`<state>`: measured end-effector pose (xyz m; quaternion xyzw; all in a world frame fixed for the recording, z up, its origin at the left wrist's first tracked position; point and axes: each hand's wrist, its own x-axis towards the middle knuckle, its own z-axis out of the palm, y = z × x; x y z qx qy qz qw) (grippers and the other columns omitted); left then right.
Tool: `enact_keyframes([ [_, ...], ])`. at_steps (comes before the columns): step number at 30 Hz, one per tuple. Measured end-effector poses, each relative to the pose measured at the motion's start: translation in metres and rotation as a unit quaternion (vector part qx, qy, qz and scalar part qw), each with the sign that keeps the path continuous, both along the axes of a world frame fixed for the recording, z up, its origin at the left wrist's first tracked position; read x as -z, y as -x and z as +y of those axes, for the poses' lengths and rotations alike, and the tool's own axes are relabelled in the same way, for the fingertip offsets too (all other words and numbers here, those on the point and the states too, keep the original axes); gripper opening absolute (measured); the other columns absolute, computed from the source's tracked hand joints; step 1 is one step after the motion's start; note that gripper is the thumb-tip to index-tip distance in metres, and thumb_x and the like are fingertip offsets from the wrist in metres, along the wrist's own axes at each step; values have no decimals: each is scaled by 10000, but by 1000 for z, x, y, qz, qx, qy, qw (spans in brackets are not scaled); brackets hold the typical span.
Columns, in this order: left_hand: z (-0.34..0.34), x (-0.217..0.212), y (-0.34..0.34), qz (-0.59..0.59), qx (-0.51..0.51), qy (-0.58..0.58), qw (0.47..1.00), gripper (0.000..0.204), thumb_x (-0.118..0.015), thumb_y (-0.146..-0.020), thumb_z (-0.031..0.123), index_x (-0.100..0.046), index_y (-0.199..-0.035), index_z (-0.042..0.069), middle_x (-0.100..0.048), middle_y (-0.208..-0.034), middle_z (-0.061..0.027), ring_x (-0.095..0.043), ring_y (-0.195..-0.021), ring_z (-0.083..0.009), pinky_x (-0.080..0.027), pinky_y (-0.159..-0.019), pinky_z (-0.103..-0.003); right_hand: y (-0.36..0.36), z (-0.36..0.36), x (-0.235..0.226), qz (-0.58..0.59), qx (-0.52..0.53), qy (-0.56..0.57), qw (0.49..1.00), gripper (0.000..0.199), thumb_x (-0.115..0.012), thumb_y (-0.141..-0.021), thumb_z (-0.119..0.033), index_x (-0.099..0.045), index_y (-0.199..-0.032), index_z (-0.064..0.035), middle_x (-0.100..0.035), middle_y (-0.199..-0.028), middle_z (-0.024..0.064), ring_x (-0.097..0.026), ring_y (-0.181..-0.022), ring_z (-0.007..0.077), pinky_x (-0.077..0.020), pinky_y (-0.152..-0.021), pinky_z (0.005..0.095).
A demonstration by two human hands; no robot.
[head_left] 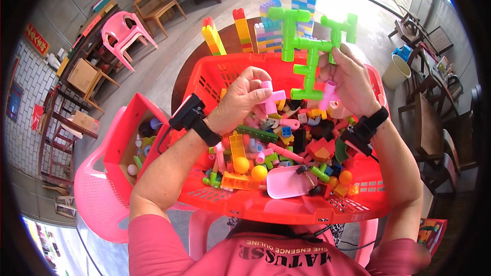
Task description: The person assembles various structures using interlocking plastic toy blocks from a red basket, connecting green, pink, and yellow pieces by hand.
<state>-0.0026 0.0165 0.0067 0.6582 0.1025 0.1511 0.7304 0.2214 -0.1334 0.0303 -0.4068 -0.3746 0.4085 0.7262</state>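
Observation:
Over the red basket [245, 205], my left hand [240, 96] pinches a pink T-shaped pipe connector [274, 101] between thumb and fingers. My right hand [352, 74] is closed on a branching structure of bright green pipe connectors [310, 66], raised above the basket's far side. Another pink connector [329, 94] sits by the structure's lower end, under my right fingers; whether it is joined on cannot be made out. Mixed toy pieces fill the basket below, among them a pink tray [289, 182], a yellow-orange ball [241, 164] and a long dark green block [255, 133].
Block towers stand behind the basket on a round brown table [192, 66]: a yellow one [213, 38], a red-and-yellow one [243, 30] and several bluish ones. A red box [123, 148] of toys rests on a pink chair [97, 199] at left. Wooden furniture lines both sides.

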Motion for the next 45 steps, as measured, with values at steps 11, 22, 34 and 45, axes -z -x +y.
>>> enact_keyframes([
  [11,-6,-5,-1,-62,-89,10,994,263,-676,-889,106,-557,-1117,53,-642,-951,-37,-657,-829,-120,-535,-623,-226,11,-4,-7,3,-15,14,1000,199,-491,-993,-264,-514,-1026,-69,-603,-867,53,-559,-627,93,-472,-585,264],
  [22,-18,-8,0,-81,-106,-4,991,285,-618,-937,150,-547,-1198,59,-653,-1015,-62,-658,-884,-136,-559,-752,-269,23,-6,-11,0,-32,20,999,258,-477,-997,-277,-523,-1138,-66,-594,-860,40,-546,-612,89,-463,-573,262],
  [34,-15,-8,0,-20,-61,-195,979,225,-645,-905,76,-546,-1105,54,-646,-1004,-53,-657,-942,-135,-554,-735,-269,20,-4,-10,-21,-25,12,999,267,-481,-992,-280,-515,-1111,-44,-587,-853,52,-549,-599,96,-480,-540,266],
  [45,-20,-15,3,-44,-89,-46,994,213,-628,-893,67,-567,-1096,42,-655,-966,-40,-651,-871,-109,-543,-722,-241,24,-5,-11,-35,-26,6,999,256,-470,-995,-259,-515,-1123,-42,-587,-853,55,-548,-582,92,-478,-523,253],
])
